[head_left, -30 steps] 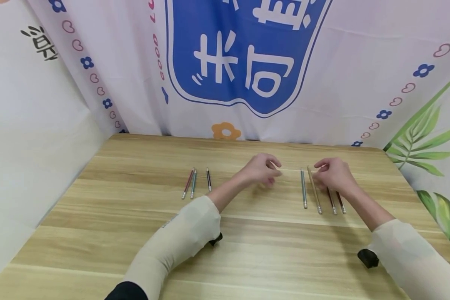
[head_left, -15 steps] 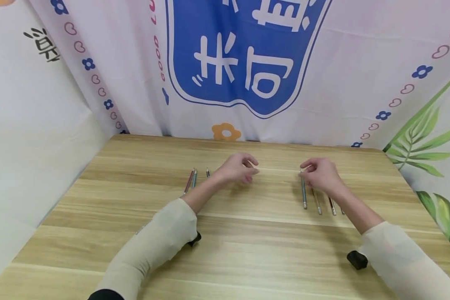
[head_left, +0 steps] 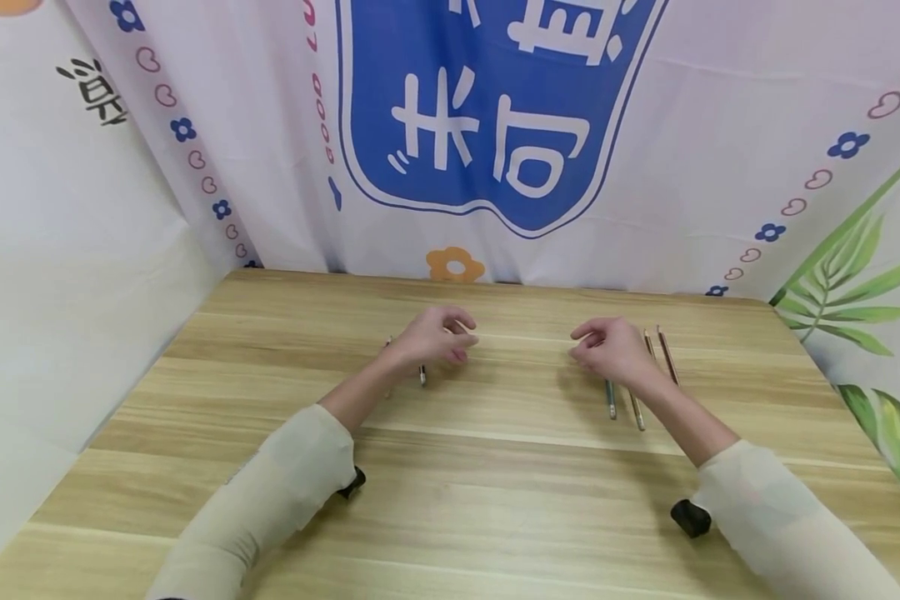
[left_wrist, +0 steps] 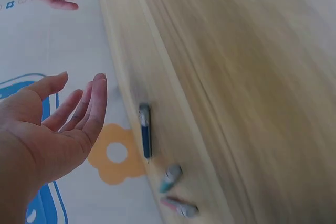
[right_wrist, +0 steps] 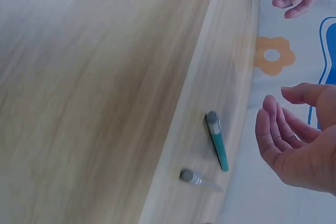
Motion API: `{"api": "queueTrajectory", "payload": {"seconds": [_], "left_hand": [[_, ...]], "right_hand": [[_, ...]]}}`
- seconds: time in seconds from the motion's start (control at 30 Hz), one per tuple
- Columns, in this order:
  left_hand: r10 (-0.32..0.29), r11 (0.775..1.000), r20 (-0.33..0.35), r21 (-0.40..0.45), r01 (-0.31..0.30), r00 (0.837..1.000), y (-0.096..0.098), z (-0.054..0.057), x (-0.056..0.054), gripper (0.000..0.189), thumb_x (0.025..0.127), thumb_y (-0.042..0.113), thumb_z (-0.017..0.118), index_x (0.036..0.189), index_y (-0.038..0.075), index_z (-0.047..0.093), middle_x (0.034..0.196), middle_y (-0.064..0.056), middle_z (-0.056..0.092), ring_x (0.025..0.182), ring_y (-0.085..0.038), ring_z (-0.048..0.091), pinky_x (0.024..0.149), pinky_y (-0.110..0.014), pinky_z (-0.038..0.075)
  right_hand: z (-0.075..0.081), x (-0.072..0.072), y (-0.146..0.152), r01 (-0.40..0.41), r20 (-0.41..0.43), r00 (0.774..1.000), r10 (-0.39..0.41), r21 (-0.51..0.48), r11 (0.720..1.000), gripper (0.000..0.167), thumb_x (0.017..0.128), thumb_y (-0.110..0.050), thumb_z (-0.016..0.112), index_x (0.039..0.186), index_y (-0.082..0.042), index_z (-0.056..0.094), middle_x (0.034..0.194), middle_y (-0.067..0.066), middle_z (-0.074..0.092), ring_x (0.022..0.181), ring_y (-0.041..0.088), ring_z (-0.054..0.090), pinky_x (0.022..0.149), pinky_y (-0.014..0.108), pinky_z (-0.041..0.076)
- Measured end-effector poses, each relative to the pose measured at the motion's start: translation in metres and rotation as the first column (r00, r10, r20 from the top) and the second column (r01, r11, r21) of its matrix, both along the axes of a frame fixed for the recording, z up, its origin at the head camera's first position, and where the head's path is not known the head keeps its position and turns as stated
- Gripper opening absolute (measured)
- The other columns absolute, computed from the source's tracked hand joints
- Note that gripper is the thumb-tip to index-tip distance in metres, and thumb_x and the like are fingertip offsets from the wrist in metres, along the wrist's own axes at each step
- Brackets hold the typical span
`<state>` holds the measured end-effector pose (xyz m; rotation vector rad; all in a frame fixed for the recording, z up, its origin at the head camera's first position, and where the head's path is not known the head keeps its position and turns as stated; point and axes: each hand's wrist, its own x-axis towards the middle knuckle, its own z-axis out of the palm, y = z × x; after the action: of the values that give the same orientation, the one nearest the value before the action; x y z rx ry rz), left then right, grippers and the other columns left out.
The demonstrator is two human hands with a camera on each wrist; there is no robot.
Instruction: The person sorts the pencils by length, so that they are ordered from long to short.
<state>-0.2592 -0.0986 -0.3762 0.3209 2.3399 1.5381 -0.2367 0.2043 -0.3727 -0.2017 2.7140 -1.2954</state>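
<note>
My left hand (head_left: 437, 336) hovers over the left group of pencils, fingers loosely bent and holding nothing. Beneath it lies a dark blue pencil (head_left: 422, 377) with a white eraser end. The left wrist view also shows a teal pencil (left_wrist: 170, 178) and a red pencil (left_wrist: 179, 206), mostly hidden by my arm in the head view. Over the right group, my right hand (head_left: 607, 346) is likewise relaxed, with nothing in it. Its wrist partly covers a teal pencil (head_left: 611, 400) and a gold pencil (head_left: 637, 412); a dark red pencil (head_left: 667, 354) lies just right of them.
The pencils lie on a wood-grain table (head_left: 495, 500). A printed curtain (head_left: 682, 167) hangs along its back edge, with a white sheet (head_left: 82, 292) on the left and a leaf-patterned cloth (head_left: 862, 283) on the right.
Both hands have moved left, the left one from the table's middle to over the left pencils, the right one across its row toward the teal pencil. The pencils stay put.
</note>
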Motion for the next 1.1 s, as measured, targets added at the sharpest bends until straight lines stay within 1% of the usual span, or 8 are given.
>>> {"api": "queueTrajectory", "payload": {"seconds": [0.13,0.23,0.37,0.53,0.7,0.9,1.1], "left_hand": [[0.016,1.0,-0.007,0.016,-0.016,1.0,-0.013,-0.001,0.002,0.035,0.1,0.006,0.065,0.129,-0.011,0.058,0.113,-0.027,0.066,0.094,-0.041,0.071,0.084,-0.043,0.066],[0.023,0.999,-0.023,0.022,-0.023,0.999,-0.021,-0.001,0.004,0.034,0.099,0.004,0.064,0.128,-0.014,0.058,0.111,-0.028,0.067,0.094,-0.042,0.071,0.084,-0.044,0.066],[0.022,1.0,-0.039,-0.004,-0.022,0.999,-0.031,-0.002,0.005,0.033,0.1,0.003,0.062,0.128,-0.015,0.059,0.112,-0.028,0.067,0.094,-0.04,0.071,0.086,-0.042,0.065],[0.042,0.999,-0.024,-0.03,-0.042,0.999,-0.041,0.0,0.008,0.035,0.101,0.004,0.061,0.131,-0.013,0.058,0.113,-0.026,0.066,0.097,-0.038,0.071,0.089,-0.04,0.064],[0.065,0.998,-0.015,-0.016,-0.065,0.998,-0.053,0.0,0.005,0.036,0.101,0.004,0.061,0.132,-0.013,0.058,0.115,-0.028,0.066,0.098,-0.042,0.07,0.093,-0.045,0.063],[0.103,0.995,-0.037,0.017,-0.103,0.994,-0.067,-0.002,0.002,0.038,0.1,0.002,0.063,0.132,-0.016,0.056,0.114,-0.031,0.065,0.095,-0.043,0.07,0.092,-0.047,0.063],[0.13,0.991,-0.02,0.031,-0.129,0.991,-0.078,0.0,0.002,0.041,0.102,0.004,0.062,0.137,-0.015,0.053,0.12,-0.032,0.063,0.102,-0.044,0.069,0.097,-0.05,0.06]], "right_hand": [[-0.001,-0.001,-0.007,-0.017,-0.004,1.0,0.017,-0.021,1.0,0.034,0.088,-0.002,0.065,0.119,0.011,0.067,0.088,0.01,0.07,0.074,0.02,0.066,0.057,0.02,0.053],[-0.002,-0.002,-0.012,-0.031,0.0,1.0,0.031,-0.042,0.999,0.034,0.088,-0.001,0.064,0.12,0.011,0.066,0.09,0.011,0.07,0.075,0.018,0.066,0.059,0.019,0.053],[-0.003,-0.004,-0.019,-0.035,0.006,0.999,0.035,-0.055,0.998,0.035,0.089,-0.001,0.066,0.121,0.011,0.066,0.092,0.011,0.07,0.075,0.013,0.065,0.062,0.018,0.054],[-0.006,-0.007,-0.031,-0.039,0.01,0.999,0.039,-0.069,0.997,0.033,0.089,-0.001,0.068,0.12,0.011,0.067,0.091,0.011,0.071,0.073,0.01,0.065,0.064,0.018,0.056],[-0.007,-0.009,-0.041,-0.049,0.008,0.999,0.05,-0.103,0.993,0.032,0.087,0.002,0.066,0.118,0.012,0.067,0.09,0.012,0.07,0.072,0.012,0.066,0.064,0.018,0.056],[-0.007,-0.011,-0.052,-0.059,0.021,0.998,0.062,-0.127,0.99,0.033,0.087,0.002,0.068,0.118,0.012,0.067,0.089,0.011,0.07,0.072,0.01,0.064,0.066,0.018,0.057],[-0.008,-0.011,-0.062,-0.066,0.019,0.997,0.069,-0.14,0.988,0.033,0.086,0.002,0.067,0.118,0.012,0.067,0.089,0.01,0.07,0.071,0.01,0.064,0.064,0.018,0.056]]}}
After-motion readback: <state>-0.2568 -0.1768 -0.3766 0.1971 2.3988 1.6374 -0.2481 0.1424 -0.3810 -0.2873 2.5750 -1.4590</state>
